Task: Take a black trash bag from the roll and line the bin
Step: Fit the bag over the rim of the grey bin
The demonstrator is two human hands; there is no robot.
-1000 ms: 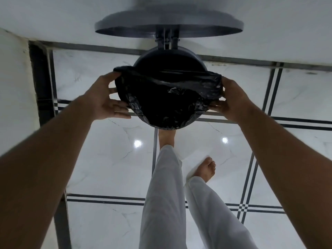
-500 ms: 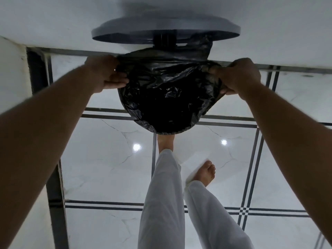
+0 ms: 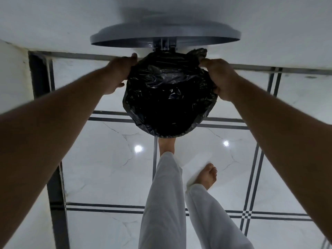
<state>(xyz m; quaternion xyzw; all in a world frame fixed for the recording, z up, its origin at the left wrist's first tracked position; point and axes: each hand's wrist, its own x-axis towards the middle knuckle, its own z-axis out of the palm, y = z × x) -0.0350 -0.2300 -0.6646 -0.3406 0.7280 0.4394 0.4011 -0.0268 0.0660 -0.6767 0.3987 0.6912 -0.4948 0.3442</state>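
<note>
The black bag sits over the round bin, right in the middle of the view, and its crinkly plastic covers the whole top, so the bin itself cannot be seen. The left hand is at 9 o'clock on the bag. Its fingers curl around the bag's edge and grasp it. The right hand is at 3 o'clock on the bag. It grasps the edge there too, with a bit of loose plastic poking up past its knuckles at about 1 o'clock.

The grey lid stands open at 12 o'clock, just above the bag, and leans near the white wall. A small hinge joins the lid to the back of the bin.

At 6 o'clock, one bare foot is partly hidden under the bag's front edge. The other foot is a little to the right, at about 5 o'clock. Both legs wear white pants. The floor is shiny white tile with dark lines.
</note>
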